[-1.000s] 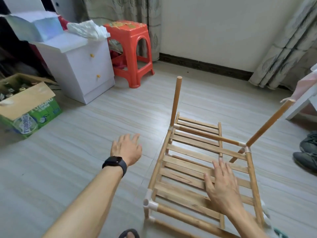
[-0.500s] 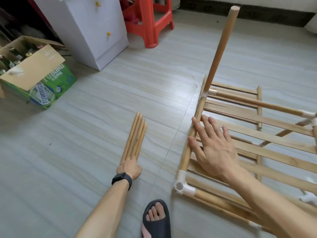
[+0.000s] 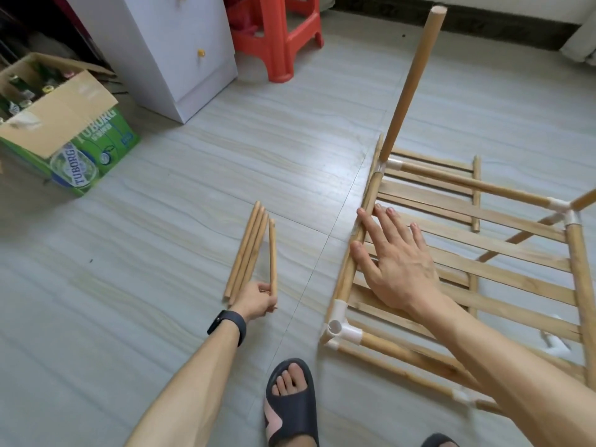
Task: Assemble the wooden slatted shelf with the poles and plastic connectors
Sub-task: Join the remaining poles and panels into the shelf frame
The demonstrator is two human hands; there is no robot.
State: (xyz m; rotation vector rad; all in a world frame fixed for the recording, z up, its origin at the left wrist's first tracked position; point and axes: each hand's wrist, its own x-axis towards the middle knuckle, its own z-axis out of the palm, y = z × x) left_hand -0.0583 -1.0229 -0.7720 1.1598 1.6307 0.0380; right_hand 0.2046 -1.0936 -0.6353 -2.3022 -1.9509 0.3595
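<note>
Wooden shelf frame (image 3: 516,262) lies on the floor, right hand (image 3: 396,262) spread flat on its slats, likely steadying it. Just left of the frame, left hand (image 3: 258,300) pinches one pole (image 3: 273,253) from the loose bundle (image 3: 246,253), probably for the frame's open white connector (image 3: 335,327).

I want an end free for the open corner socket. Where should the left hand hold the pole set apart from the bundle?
Mid-shaft, from above and its right. The pole is a round stick lying about flat, with bare floor on its right and the other three poles on its left. The left hand pinches only its near end, which likely goes into the connector.
</note>
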